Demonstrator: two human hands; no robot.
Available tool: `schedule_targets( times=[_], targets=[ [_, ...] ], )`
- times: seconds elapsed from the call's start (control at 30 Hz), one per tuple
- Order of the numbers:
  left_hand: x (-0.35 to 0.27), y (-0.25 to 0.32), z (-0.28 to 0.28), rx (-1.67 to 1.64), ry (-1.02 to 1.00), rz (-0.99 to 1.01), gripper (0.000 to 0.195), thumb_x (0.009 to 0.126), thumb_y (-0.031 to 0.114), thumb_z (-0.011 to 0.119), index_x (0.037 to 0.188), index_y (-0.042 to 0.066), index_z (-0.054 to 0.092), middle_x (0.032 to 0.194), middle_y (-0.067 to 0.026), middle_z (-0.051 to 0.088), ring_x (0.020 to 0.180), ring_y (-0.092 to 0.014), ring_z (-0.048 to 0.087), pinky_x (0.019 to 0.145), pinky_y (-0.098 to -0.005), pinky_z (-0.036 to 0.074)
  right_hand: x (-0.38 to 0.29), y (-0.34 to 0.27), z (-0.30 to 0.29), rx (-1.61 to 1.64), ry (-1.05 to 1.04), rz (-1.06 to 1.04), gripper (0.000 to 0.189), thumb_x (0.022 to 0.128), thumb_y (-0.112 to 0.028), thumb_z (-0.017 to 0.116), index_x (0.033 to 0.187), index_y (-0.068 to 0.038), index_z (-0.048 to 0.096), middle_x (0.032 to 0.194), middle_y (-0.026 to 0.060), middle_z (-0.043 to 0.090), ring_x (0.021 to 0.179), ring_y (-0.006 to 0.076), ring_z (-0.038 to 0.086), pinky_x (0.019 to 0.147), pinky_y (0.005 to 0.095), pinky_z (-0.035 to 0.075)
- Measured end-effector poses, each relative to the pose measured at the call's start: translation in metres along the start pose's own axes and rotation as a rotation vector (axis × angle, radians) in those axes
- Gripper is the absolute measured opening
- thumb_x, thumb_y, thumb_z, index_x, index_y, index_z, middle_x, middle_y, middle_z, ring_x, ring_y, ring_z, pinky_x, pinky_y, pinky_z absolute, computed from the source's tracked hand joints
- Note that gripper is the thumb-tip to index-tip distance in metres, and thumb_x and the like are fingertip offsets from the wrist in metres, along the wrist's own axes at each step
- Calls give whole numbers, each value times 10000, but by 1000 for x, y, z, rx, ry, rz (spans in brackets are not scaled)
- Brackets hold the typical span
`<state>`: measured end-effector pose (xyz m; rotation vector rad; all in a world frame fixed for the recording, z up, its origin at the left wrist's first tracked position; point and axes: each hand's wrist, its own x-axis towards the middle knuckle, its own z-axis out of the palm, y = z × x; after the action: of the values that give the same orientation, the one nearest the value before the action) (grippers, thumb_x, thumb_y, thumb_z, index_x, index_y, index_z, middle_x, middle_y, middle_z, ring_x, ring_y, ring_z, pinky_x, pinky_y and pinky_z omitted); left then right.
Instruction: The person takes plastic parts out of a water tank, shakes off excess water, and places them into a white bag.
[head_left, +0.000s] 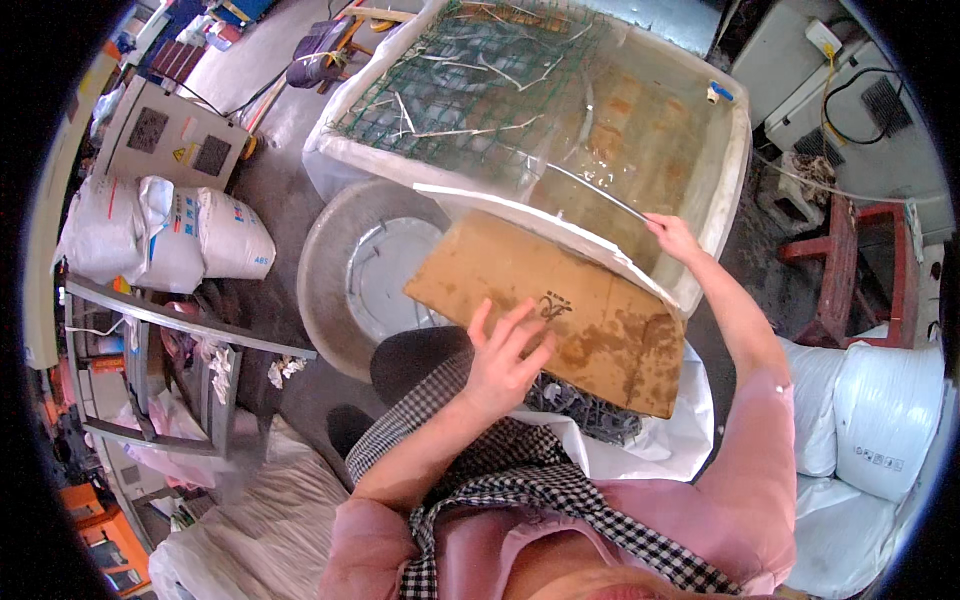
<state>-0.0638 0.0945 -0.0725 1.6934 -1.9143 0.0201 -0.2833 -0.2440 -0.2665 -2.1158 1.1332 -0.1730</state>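
Observation:
My right hand (673, 236) grips the end of a thin metal rod (592, 187), which slants out over the water of a large white tub (731, 202). In front of me a stained piece of cardboard (592, 330) leans against the tub's near side, beside a white board edge (540, 225). My left hand (514, 356) hovers at the cardboard's lower left edge with its fingers spread; whether it touches is unclear. Green netting (465, 82) with pale sticks lies over the tub's left part. Under the cardboard, dark grey pieces (585, 412) fill a white sack (686, 442).
A round basin (322, 277) stands left of the cardboard. Farther left are stuffed white sacks (236, 236), a grey metal cabinet (176, 135) and a metal frame (187, 319). On the right are a red metal stand (840, 270) and more white sacks (889, 412).

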Motion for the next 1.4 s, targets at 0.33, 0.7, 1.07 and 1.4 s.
schedule_targets(
  times=[0.33,0.7,1.07,1.4],
  targets=[
    [-2,-9,-4,1,-41,1,327,629,71,604,951,109,646,1010,-53,587,1146,-259,506,1032,-537,183,56,-30,30,61,-41,-62,301,876,-143,559,1172,-126,607,674,41,562,567,116,530,556,287,454],
    [-5,-11,-5,0,-48,-12,254,691,112,582,937,88,640,1016,-66,576,1152,-254,502,1026,-545,183,38,18,4,-85,228,25,337,879,-148,529,1213,-140,576,689,82,568,606,143,572,571,288,457],
    [15,-5,-2,-27,-25,20,302,624,92,624,924,97,648,1013,-66,584,1150,-271,503,1027,-543,181,104,-12,-10,-53,60,3,310,897,-197,510,1180,-94,585,796,117,640,635,160,586,616,317,478],
    [56,-1,-13,49,123,-2,466,594,108,678,1057,100,620,1154,-115,508,1196,-314,444,1035,-511,181,-159,-19,-128,-419,311,306,287,895,-308,521,1131,-175,618,958,189,637,910,366,609,783,415,488]
  ],
)
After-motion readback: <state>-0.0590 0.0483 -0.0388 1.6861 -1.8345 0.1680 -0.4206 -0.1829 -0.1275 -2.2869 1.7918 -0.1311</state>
